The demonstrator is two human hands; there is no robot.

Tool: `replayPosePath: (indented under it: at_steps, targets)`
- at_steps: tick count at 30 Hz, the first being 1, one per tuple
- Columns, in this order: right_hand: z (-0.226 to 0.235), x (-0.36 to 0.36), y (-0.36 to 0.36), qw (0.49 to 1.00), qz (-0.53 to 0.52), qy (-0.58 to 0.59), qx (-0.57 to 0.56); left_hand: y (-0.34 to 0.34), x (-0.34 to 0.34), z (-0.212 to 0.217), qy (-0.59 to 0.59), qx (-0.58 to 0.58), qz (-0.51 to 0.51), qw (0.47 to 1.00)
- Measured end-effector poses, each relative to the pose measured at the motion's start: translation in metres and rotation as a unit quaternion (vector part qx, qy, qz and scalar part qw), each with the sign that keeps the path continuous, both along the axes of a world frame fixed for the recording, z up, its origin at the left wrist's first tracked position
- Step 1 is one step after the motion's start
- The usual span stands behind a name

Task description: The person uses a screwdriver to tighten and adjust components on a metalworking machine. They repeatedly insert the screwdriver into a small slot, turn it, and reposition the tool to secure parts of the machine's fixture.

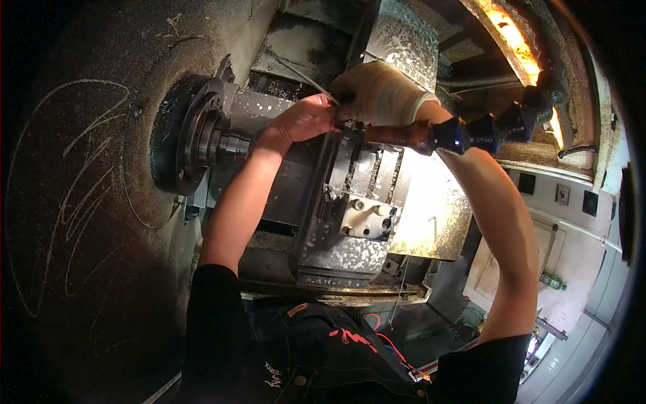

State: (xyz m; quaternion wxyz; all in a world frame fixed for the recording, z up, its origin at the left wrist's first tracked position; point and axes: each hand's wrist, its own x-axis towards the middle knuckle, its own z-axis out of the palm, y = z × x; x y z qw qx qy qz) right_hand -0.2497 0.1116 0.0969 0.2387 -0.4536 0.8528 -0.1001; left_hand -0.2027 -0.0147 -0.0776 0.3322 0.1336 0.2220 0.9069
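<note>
My bare left hand (309, 119) reaches over a lathe's tool slide, fingers bent and pressed together at the end of the tool block (351, 130). My right hand (380, 94), in a striped knit work glove, is curled just beside it, its fingertips dark and partly hidden. A thin metal rod (301, 73) slants from the upper left down to where the fingertips meet. Which hand grips it I cannot tell. Left of my hands are the dark round chuck (195, 138) and a stepped metal piece (232, 145) at its centre.
A blue segmented coolant hose (481, 132) crosses in front of my right wrist. Below stands a pale block with round holes (369, 217). A lit metal tray (427, 236) carries a small bent key (434, 227). Shavings lie scattered over the slide (336, 259). A lamp (515, 40) glows at upper right.
</note>
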Motion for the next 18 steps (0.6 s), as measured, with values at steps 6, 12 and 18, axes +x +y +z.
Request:
replayPosePath:
  at_steps: [6, 12, 18]
  targets:
    - [0.029, 0.005, -0.019, 0.980, -0.100, -0.039, 0.165, 0.006, -0.008, -0.006, 0.007, -0.004, 0.010, 1.000]
    - [0.028, 0.002, -0.023, 0.975, -0.093, -0.041, 0.200, 0.005, -0.006, 0.002, 0.022, 0.040, -0.003, 0.999]
    - [0.023, 0.007, -0.014, 0.992, -0.089, -0.049, 0.071, 0.003, -0.010, -0.003, 0.016, 0.031, -0.012, 0.999]
